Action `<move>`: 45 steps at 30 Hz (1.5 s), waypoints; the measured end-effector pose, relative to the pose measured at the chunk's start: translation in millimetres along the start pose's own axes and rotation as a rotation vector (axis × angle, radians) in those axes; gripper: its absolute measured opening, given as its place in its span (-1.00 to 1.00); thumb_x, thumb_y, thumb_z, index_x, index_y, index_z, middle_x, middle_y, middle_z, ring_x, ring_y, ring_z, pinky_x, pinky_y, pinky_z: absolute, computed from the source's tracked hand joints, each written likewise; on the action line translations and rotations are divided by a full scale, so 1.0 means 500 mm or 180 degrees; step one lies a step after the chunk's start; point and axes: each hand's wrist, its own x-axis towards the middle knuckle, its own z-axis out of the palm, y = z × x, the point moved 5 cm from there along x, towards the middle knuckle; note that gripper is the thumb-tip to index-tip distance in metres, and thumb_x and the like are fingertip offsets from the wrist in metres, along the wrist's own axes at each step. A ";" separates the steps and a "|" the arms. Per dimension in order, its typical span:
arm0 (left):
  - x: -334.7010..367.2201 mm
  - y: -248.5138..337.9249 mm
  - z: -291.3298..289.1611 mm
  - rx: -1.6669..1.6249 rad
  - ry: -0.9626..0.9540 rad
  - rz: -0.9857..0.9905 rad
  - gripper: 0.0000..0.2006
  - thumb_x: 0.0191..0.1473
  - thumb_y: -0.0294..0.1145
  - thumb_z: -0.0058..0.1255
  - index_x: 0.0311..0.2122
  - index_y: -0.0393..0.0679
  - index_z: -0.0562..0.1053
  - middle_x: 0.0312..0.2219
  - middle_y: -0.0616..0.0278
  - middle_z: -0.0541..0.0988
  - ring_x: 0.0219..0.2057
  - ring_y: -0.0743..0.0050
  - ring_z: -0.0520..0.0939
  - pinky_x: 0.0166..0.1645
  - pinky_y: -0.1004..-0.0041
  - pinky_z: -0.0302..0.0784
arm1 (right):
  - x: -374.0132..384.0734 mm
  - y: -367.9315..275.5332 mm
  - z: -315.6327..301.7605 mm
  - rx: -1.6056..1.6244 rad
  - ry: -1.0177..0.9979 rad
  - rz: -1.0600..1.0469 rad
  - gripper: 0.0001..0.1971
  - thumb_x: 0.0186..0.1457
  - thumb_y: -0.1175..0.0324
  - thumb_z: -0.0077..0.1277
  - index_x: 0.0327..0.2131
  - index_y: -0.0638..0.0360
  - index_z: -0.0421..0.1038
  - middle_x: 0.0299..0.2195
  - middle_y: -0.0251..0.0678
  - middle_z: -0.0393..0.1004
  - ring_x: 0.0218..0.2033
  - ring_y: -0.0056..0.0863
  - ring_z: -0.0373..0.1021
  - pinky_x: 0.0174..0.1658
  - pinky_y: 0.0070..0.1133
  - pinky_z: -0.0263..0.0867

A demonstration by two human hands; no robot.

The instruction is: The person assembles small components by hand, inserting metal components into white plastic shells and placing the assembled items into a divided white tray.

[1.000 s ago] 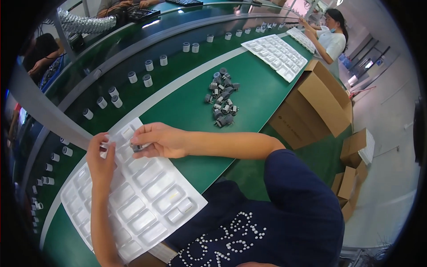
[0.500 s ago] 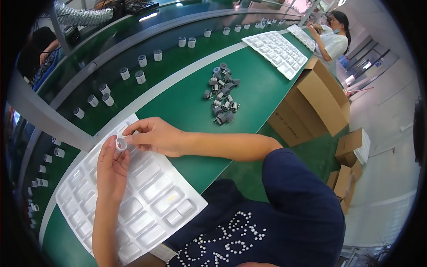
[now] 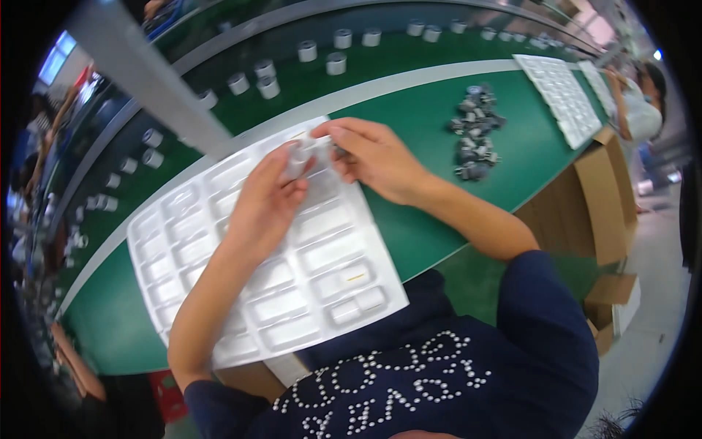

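A white plastic tray point(image 3: 387, 263) with rows of rectangular pockets lies on the green table in front of me. Over its far end my left hand point(image 3: 267, 197) holds a small white cylinder point(image 3: 298, 156) between thumb and fingers; motion blurs it. My right hand point(image 3: 380, 161) is close beside it, with bent fingers pinched at the cylinder's upper right. Whatever those fingers grip is too blurred to name, though a dark bit shows under them. One near-corner pocket contains a white block-like piece point(image 3: 368, 298), and a thin yellow strip point(image 3: 355, 277) lies in the pocket beyond it.
A pile of small grey parts with metal bits point(image 3: 475, 132) sits on the table to the right. Beyond a pale rail, white cylinders with dark tops point(image 3: 336, 64) stand along a green belt. Another white tray point(image 3: 559, 99), a cardboard box point(image 3: 603, 197) and a co-worker point(image 3: 640, 110) are farther right.
My view has turned left, so the tray, hands and pile appear farther right. Both hands stay together at the white cylinder, whose open ring end faced me before.
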 end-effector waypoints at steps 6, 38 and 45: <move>-0.022 0.012 0.018 0.0289 0.0202 0.0013 -0.64 0.23 -0.31 0.02 0.08 -0.21 0.39 -0.21 0.21 0.54 -0.31 0.56 0.57 -0.18 0.62 0.55 | -0.009 -0.014 0.045 0.0044 -0.0128 -0.0116 -0.69 0.27 0.34 -0.04 0.03 0.24 0.40 -0.30 -0.37 0.50 -0.34 -0.68 0.35 -0.21 -0.67 0.36; -0.036 0.019 0.011 0.0154 -0.0012 0.0462 -0.67 0.10 -0.69 0.03 0.00 -0.25 0.46 -0.02 0.07 0.50 -0.06 0.39 0.55 0.15 0.42 0.48 | -0.023 -0.031 0.055 -0.1148 0.0078 -0.1057 -0.64 0.09 0.52 0.14 -0.01 0.32 0.44 -0.24 -0.34 0.47 -0.32 -0.62 0.40 -0.18 -0.69 0.36; -0.041 0.029 0.029 0.0154 0.0007 0.0432 -0.69 0.12 -0.66 0.02 0.00 -0.26 0.47 0.03 0.06 0.47 -0.02 0.37 0.54 0.16 0.41 0.46 | -0.047 -0.077 0.065 -0.2972 0.0476 -0.2129 -0.69 0.01 0.48 0.22 -0.12 0.30 0.51 -0.31 -0.28 0.45 -0.37 -0.57 0.42 -0.31 -0.67 0.38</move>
